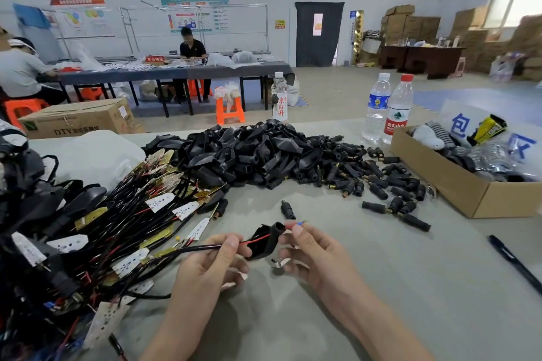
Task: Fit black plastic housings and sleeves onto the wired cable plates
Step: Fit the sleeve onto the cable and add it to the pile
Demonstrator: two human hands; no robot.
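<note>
Between both hands, just above the grey tabletop (381, 287), hangs the black plastic housing (262, 240). It is threaded on a black cable (190, 250). A red wire (255, 240) crosses its open side, and the red and blue wire ends (296, 224) poke out of its round neck.

From my remote seat, the worry is those thin ends. If the pinch on them loosens, I'd expect them to slip back inside the neck. If the pull is too sharp, they may strain where they leave the cable jacket, or catch on the neck's rim. The cable also trails back into the heap of wired cable plates (123, 214), so a hard tug could drag tangled neighbours along.

The left hand (211, 267) pinches the black cable between thumb and forefinger, just where the red wire leaves it, with the other fingers curled beneath. The right hand (311, 252) pinches the wire ends between thumb and forefinger tips. Its lower fingers are curled near a small shiny metal piece (277, 263); I cannot tell whether they hold it. Nor can I tell which hand, if either, bears the housing itself.

One loose black sleeve (287, 209) lies just beyond the housing. More sleeves (381, 182) lie scattered further off, beside a big pile of black housings (249, 149). A cardboard box (457, 184) stands to the right, with a black pen (513, 261) near it.
</note>
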